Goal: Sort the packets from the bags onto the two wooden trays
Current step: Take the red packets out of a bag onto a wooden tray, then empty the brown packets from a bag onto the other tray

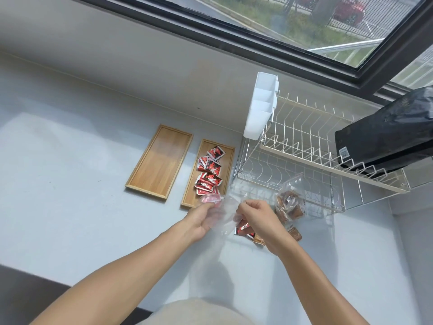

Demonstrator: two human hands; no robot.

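Roughly half done, by my read: red packets are piled on the right tray, the left tray is bare, and brown packets sit in a second clear bag on the tabletop beside the dish rack. Left hand and right hand both pinch a crinkled, near-empty clear bag just off the right tray, with a few loose packets under the right hand.

Both hands pinch a clear bag (red packets trayed).
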